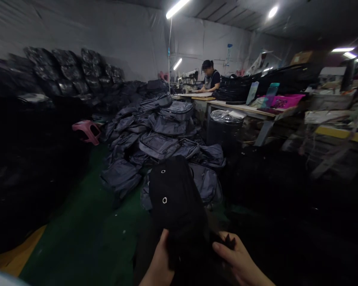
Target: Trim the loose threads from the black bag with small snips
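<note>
A black fabric bag (179,194) with two metal eyelets on its upper face lies in front of me, its far end toward a pile of backpacks. My left hand (160,260) grips its near left side, thumb on top and the other fingers hidden by the cloth. On the right, my right hand (237,254) is closed, with thumb and fingers pinching a dark strip at the bag's edge. Whether that strip is a strap or loose cloth is too dark to tell. The bag's near part fades into shadow.
Dark grey backpacks (159,145) are heaped ahead on the green floor (77,238). A pink stool (87,131) stands left of them. Wrapped bundles (68,65) line the back wall. A person (211,77) works at a table; a pink basket (288,101) sits on the right-hand worktable.
</note>
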`<action>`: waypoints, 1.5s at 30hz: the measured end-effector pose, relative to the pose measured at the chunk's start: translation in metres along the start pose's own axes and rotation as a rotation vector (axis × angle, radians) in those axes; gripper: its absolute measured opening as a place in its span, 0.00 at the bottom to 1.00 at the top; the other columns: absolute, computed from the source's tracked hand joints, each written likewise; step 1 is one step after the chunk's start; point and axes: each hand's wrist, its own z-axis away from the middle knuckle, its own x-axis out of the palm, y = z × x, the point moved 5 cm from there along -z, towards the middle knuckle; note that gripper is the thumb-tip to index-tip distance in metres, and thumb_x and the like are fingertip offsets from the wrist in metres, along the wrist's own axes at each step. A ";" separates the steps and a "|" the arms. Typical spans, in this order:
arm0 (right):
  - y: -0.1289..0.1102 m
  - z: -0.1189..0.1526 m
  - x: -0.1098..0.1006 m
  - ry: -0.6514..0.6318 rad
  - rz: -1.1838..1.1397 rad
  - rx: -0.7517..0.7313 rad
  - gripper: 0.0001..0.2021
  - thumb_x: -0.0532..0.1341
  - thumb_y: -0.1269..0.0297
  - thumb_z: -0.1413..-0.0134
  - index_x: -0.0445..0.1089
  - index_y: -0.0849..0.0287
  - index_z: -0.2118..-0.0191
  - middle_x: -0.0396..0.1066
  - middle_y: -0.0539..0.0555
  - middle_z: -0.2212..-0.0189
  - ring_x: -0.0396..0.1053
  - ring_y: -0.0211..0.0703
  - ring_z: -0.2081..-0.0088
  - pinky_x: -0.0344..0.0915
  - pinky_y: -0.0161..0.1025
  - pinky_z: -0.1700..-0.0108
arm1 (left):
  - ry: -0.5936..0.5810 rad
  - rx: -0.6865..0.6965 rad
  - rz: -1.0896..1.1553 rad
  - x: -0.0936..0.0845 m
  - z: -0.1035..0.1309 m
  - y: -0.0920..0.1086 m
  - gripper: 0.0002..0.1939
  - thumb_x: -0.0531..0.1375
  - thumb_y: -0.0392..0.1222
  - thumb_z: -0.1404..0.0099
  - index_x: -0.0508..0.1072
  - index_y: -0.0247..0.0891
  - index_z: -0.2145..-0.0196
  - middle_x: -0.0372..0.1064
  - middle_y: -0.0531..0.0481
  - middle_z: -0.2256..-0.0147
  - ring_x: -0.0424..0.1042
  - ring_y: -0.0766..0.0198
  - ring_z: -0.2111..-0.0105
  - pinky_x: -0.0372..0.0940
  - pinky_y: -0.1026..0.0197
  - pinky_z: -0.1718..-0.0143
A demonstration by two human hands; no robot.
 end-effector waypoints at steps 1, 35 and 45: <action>-0.001 0.004 -0.002 0.008 0.025 -0.001 0.21 0.64 0.55 0.50 0.52 0.59 0.80 0.52 0.45 0.82 0.51 0.31 0.79 0.49 0.32 0.76 | -0.026 -0.029 0.068 0.009 -0.002 0.002 0.30 0.50 0.69 0.48 0.79 0.47 0.66 0.76 0.46 0.58 0.67 0.48 0.48 0.62 0.46 0.48; -0.051 -0.023 -0.067 0.682 0.728 -0.037 0.32 0.68 0.53 0.61 0.66 0.58 0.48 0.65 0.45 0.80 0.64 0.42 0.76 0.61 0.39 0.71 | 0.103 0.146 -0.211 0.049 -0.009 0.032 0.30 0.70 0.46 0.55 0.72 0.32 0.54 0.75 0.39 0.59 0.74 0.50 0.60 0.68 0.52 0.57; -0.014 -0.023 -0.047 0.413 -0.087 0.126 0.19 0.67 0.58 0.53 0.68 0.60 0.56 0.76 0.55 0.65 0.74 0.47 0.64 0.70 0.42 0.61 | 0.231 0.165 -0.442 0.051 -0.006 0.061 0.20 0.67 0.51 0.52 0.77 0.30 0.68 0.77 0.40 0.68 0.75 0.48 0.65 0.70 0.51 0.63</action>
